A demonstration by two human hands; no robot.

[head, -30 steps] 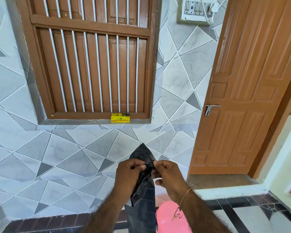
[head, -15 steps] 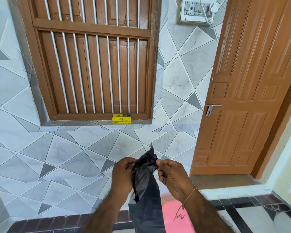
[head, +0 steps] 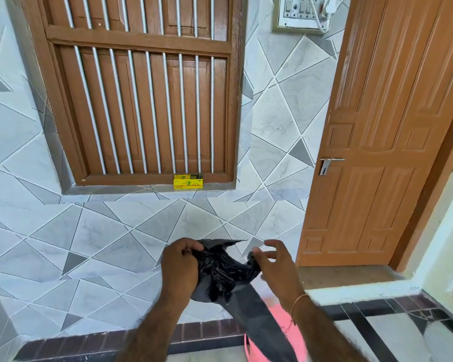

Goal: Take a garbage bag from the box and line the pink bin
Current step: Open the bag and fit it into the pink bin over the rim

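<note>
A: Item one, largest?

B: Barred wooden window (head: 141,100), upper left to centre of frame. Brown door (head: 377,152) at right, standing ajar. Grey-tiled wall (head: 89,244) between and below.

A: Item two?

B: Pink bin (head: 277,325), bottom of frame right of centre, on the floor. Mostly covered by the bag and the right forearm. No liner over its rim as far as could be seen.

A: Item three?

B: Black garbage bag (head: 220,270), lower centre, held above the bin. Top bunched and partly pulled apart; its tail hung down across the bin.

A: Hands?

B: Left hand (head: 179,270) closed on the bunched plastic, thumb and fingers pinching a fold. Right hand (head: 275,265) just right of it, fingers spread; the thumb side appeared to touch the bag's edge.

A: Smallest?

B: Yellow box (head: 188,181) on the window sill, centre of frame, well apart from the hands.

A: Status?

B: Judged: bag taken out, mouth being opened. Remaining: open it fully, lower it into the bin, fold the edge over the rim.
</note>
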